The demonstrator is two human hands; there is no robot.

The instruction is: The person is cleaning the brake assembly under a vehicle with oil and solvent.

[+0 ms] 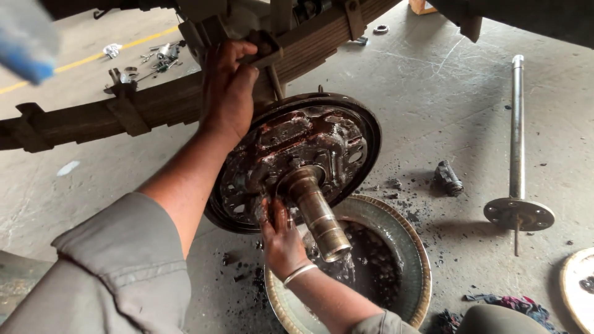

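Rust-brown brake backing plate [297, 154] at frame centre, its bare axle spindle [318, 213] jutting toward you.

Your left hand [228, 86], upper centre, wraps its fingers around the leaf spring [154, 102] — likely to brace you. Your right hand [281, 238], below centre, presses curled fingers against the plate's lower edge, gripping nothing visible, over a metal basin [405, 238] of dark liquid — probably catching drips.

A blurred blue-and-white shape [25, 37] fills the top left corner; the pale disc [580, 287] is cut by the right edge; the right hand [281, 238] hides its fingertips behind the greasy backing plate [297, 158].
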